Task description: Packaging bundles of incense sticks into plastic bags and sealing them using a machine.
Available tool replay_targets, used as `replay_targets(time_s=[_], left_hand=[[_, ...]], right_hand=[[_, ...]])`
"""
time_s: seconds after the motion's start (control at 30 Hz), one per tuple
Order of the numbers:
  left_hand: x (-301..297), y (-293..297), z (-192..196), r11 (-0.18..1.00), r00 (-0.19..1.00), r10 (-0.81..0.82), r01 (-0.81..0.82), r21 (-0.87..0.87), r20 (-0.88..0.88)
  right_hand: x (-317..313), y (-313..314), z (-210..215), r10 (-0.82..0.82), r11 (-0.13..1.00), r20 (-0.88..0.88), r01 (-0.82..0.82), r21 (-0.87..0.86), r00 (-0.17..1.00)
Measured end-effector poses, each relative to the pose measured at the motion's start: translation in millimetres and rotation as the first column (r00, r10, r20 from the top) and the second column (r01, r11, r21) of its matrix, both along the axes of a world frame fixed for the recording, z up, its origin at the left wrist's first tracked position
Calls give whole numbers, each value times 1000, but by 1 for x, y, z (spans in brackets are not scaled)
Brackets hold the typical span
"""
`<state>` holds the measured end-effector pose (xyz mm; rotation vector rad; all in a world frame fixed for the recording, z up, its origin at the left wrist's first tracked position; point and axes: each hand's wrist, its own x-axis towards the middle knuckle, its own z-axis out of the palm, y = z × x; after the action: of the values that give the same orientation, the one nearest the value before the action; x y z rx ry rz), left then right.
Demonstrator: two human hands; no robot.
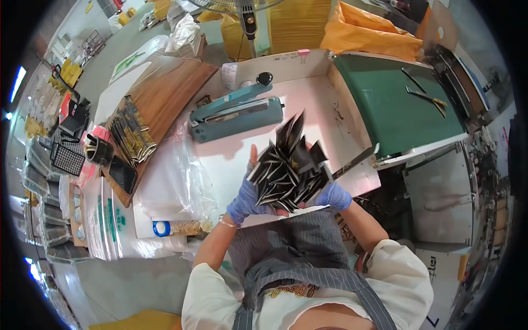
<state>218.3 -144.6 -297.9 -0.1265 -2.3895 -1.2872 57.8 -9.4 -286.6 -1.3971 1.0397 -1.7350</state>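
A thick bundle of flat black packets [289,173] is held between both hands over the near part of the white table. Their light edges fan out unevenly, and a few poke up higher than the rest. My left hand [248,199], in a blue fingerless glove, wraps round the bundle's left side, its thumb sticking up. From the right, my right hand [334,196] cups the bundle in a matching glove; the packets hide most of its fingers. A teal bag sealer with a long lever arm [236,118] stands just beyond the bundle.
Left of my hands lie clear plastic bags [176,176] and a blue-lidded jar [184,227]. More black-and-gold packets [132,132] rest on a brown wooden board [170,91]. Scissors [426,97] lie on a green board [385,118] at right. A fan stands behind the table.
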Motion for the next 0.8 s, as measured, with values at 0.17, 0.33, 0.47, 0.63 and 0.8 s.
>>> replay_targets(time_s=[0.17,0.33,0.47,0.63,0.8], left_hand=[[-2,-21,-22,993,987,114,-115,1,117],[-24,-17,34,410,995,-23,94,907,-93],[-28,-9,26,284,991,93,71,956,-101],[-19,-2,23,875,964,183,-71,478,-191],[18,20,42,574,997,-47,-22,818,60]], right_hand=[[-20,-25,-7,100,994,-221,-88,63,970],[-14,-42,39,165,984,-76,-169,-54,983],[-20,-41,51,108,983,-255,-142,-119,961],[-5,-45,47,0,983,-359,-66,-172,933],[29,-28,58,-73,994,-149,85,73,986]])
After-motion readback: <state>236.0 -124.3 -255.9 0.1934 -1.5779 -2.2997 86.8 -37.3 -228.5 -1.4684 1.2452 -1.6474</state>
